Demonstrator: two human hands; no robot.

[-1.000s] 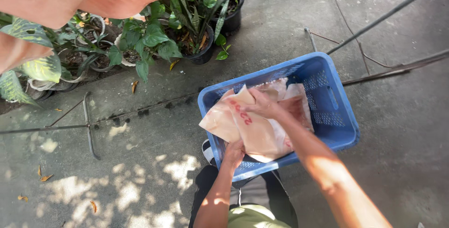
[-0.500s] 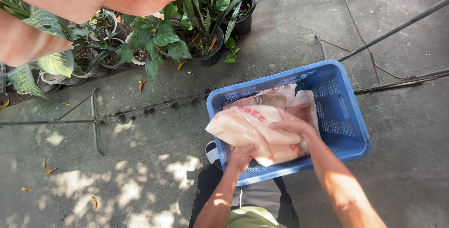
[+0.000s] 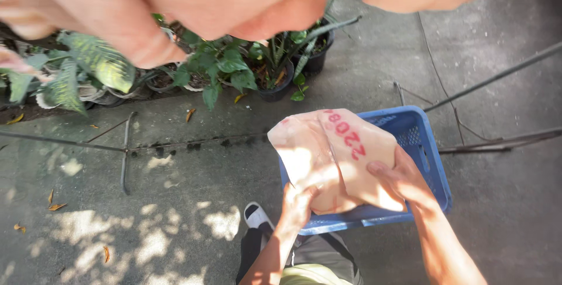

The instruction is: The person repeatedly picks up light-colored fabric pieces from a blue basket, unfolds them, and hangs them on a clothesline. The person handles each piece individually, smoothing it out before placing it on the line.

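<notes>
While both hands (image 3: 351, 188) clamp fingers on the pale cloth (image 3: 333, 156), it hides the blue basket's (image 3: 430, 156) contents.

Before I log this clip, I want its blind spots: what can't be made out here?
- Head view: the inside of the blue basket is mostly hidden by the pale cloth that the left hand and right hand hold over it.
- The top of the picture is filled by a blurred, close body part, which covers part of the potted plants.
- The metal rods run off the right edge.
</notes>
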